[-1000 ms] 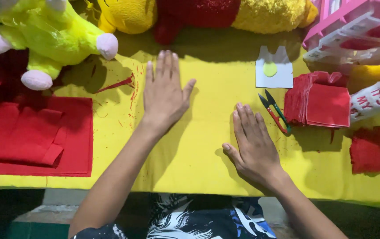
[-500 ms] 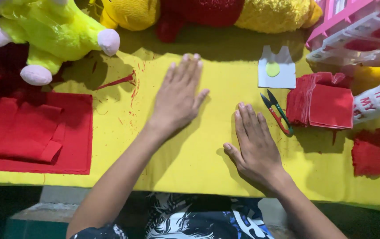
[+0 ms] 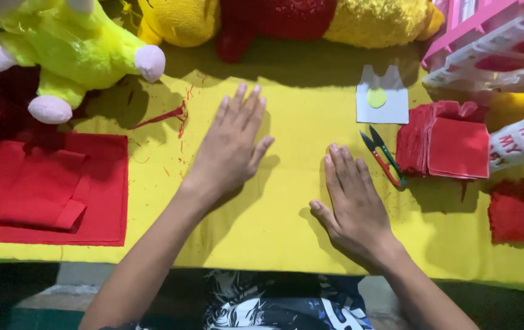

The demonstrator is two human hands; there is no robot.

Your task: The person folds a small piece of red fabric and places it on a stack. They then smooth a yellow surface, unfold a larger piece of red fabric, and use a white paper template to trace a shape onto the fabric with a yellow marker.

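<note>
Since a moment ago our left hand (image 3: 231,150) slides rightward across the yellow fabric (image 3: 298,122), fingers flat and holding nothing; our right hand (image 3: 350,205) stays pressed flat, empty too, near the thread snips (image 3: 383,156), smoothing the cloth.

White printed label (image 3: 521,143), right edge

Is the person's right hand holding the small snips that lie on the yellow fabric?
No: the right hand lies flat and open on the yellow fabric, while the snips lie untouched just beside its fingers.
</note>
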